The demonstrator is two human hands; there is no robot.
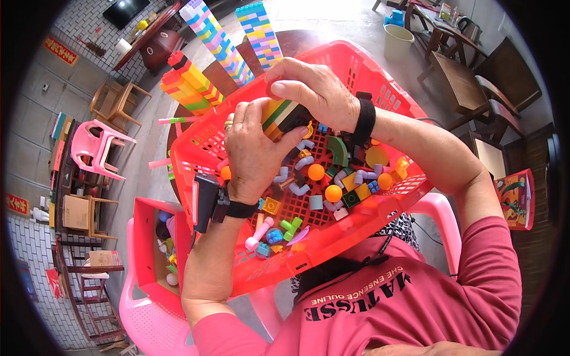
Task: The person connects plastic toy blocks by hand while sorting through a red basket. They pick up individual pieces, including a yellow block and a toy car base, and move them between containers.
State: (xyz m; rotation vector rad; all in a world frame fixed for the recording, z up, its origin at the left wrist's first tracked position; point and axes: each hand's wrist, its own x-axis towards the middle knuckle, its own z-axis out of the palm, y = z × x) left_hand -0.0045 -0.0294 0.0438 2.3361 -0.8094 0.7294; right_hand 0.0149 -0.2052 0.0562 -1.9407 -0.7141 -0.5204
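A stack of building bricks [277, 115], in green, yellow, white, orange and black layers, is held between my two hands above a red plastic basket [261, 277]. My left hand [252, 148] grips it from the left, fingers curled over its far side and thumb along the near side. My right hand [317, 92] closes over its right and upper end, fingers bent; the fingertips partly hide what they press on. Loose toy pieces lie in the basket below: orange balls [316, 172], grey-blue curved tubes [298, 188], a green arch [338, 151] and several small bricks [350, 199].
Past the basket stand tall brick towers: a red-orange-yellow one [193, 86] and two pastel ones [218, 44] [259, 32]. A red box [155, 237] of toys rests on a pink chair [155, 323] at left. Another pink chair [95, 145] and a white bucket [398, 43] stand farther off.
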